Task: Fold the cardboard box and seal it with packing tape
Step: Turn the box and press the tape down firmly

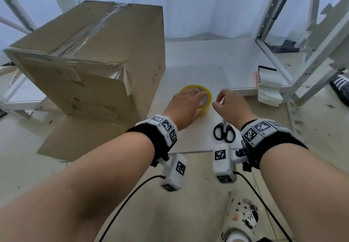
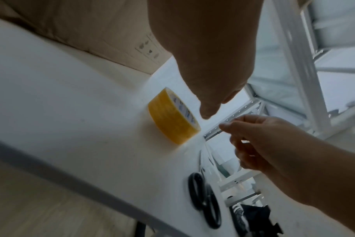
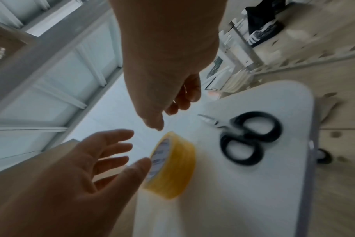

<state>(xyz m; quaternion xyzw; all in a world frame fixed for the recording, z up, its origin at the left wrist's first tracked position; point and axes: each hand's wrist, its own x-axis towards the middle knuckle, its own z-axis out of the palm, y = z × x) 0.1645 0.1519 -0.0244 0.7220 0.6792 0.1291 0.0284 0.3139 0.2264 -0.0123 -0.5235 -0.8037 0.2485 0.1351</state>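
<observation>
Both hands hang over the yellow tape roll (image 1: 196, 98), lying flat near the sealed cardboard box (image 1: 90, 56). Left hand (image 1: 186, 105) spreads its fingers above it, seemingly about to grasp; right hand (image 1: 229, 104) brings thumb and forefinger nearly together, though blur hides whether they pinch a tape end.

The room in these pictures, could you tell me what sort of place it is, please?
Probably a packing or storage room: bare metal shelving, a taped cardboard box, and a tape roll with scissors on a white table.

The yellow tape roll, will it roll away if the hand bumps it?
Probably not: the tape roll lies flat on its side on the white table, so a bump would likely slide it. Stood on edge, its round shape could roll. It looks stiff and probably light enough for the left hand to lift.
</observation>
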